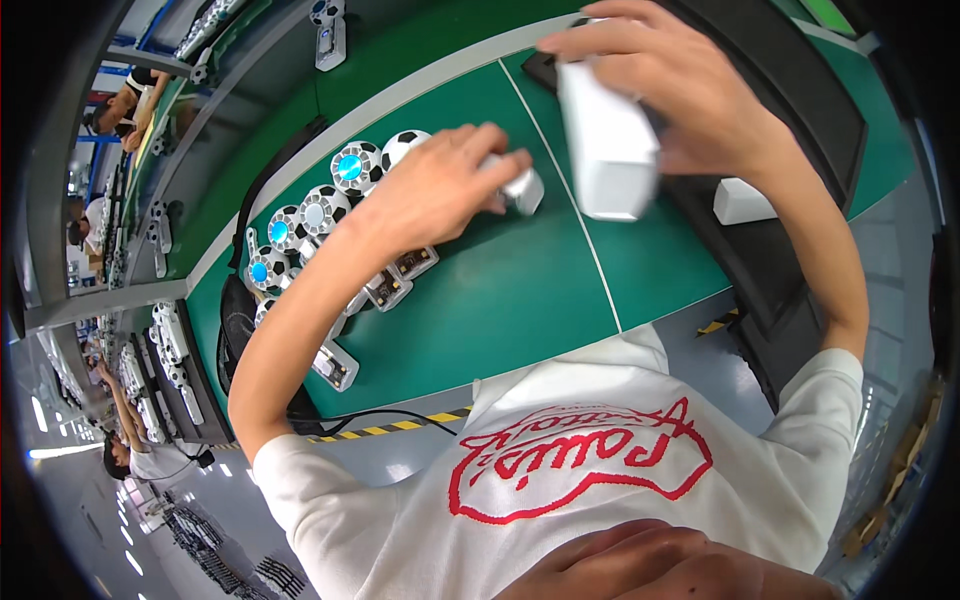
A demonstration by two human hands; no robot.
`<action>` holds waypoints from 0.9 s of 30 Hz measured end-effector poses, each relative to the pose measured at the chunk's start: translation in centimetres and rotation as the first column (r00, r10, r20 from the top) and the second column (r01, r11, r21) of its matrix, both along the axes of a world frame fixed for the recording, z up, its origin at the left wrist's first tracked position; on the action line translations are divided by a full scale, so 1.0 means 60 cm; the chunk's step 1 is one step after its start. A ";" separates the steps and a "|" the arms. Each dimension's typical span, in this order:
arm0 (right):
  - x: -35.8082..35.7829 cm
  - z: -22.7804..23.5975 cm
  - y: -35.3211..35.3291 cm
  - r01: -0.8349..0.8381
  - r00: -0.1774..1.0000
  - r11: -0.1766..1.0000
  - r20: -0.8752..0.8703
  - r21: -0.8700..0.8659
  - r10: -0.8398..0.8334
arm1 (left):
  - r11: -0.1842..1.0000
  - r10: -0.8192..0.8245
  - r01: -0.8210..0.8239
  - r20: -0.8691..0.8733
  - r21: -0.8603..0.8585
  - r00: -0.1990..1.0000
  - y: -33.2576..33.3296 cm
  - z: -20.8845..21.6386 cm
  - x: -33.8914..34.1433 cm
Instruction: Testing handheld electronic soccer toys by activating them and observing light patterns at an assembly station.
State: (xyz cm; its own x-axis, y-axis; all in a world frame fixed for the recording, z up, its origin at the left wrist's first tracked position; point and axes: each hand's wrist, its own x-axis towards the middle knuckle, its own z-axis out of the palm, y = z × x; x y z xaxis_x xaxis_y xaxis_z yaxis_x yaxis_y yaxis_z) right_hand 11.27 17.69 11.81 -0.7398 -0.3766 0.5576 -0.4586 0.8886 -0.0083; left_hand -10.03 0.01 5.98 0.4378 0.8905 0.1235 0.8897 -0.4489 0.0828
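Observation:
My left hand (430, 190) is closed with bent fingers around a white plastic part (525, 190) over the green table. Motion blurs that part, and my fingers cover much of it. On the right, my right hand (680, 90) grips a long white plastic housing (605, 150) from above, its squared end pointing toward me. Beside and beneath my left forearm stand several white devices with round football-patterned heads (322, 210), some with blue centres. Exposed electronics show in the open lower bodies (385, 290) of some; my forearm hides others.
Another white housing (742, 202) lies on the black tray (800, 120) at the right. A white line (560, 165) crosses the green tabletop (480, 310). Beyond it runs a green conveyor (420, 40) carrying another white device (330, 42). Other people (150, 460) are at the far left.

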 end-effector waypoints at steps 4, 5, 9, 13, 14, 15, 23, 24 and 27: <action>0.068 0.025 -0.007 0.203 0.971 0.977 0.143 -0.068 -0.192 | 0.988 0.142 -0.152 0.359 0.000 0.923 0.069 0.034 0.010; 0.076 0.026 -0.005 0.253 0.956 0.964 0.177 -0.082 -0.236 | 0.987 0.148 -0.162 0.410 0.001 0.900 0.088 0.043 0.016; 0.100 0.008 0.009 0.331 0.936 0.915 0.044 0.232 -0.350 | 0.983 0.168 -0.183 0.515 -0.021 0.841 0.174 0.096 0.079; 0.142 -0.013 0.046 0.465 0.879 0.848 -0.020 0.254 -0.476 | 0.995 0.098 -0.101 0.524 -0.023 0.846 0.252 0.105 0.145; 0.155 -0.019 0.058 0.497 0.863 0.828 -0.047 0.260 -0.503 | 0.988 0.152 -0.117 0.524 -0.098 0.838 0.272 0.098 0.156; 0.167 -0.027 0.069 0.504 0.858 0.821 -0.049 0.268 -0.511 | 0.976 0.206 -0.133 0.520 -0.174 0.829 0.296 0.086 0.165; 0.211 -0.118 0.143 0.591 0.804 0.805 0.044 0.059 -0.593 | 0.978 0.180 -0.135 0.319 -0.158 0.930 0.411 -0.017 0.223; 0.209 -0.134 0.149 0.585 0.808 0.810 0.057 0.037 -0.587 | 0.977 0.158 -0.105 0.300 -0.185 0.941 0.412 -0.030 0.218; 0.205 -0.147 0.160 0.625 0.765 0.775 0.127 0.088 -0.631 | 0.923 0.163 -0.061 0.244 -0.380 0.956 0.408 -0.036 0.203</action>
State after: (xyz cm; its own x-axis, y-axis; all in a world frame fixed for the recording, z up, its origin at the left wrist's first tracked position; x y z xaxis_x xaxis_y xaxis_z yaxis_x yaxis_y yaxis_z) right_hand 23.55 27.28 2.99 -0.8872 0.1818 0.4241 0.2062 0.9784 0.0118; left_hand 2.15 24.52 3.84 0.3289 0.9365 -0.1218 0.8540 -0.2399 0.4616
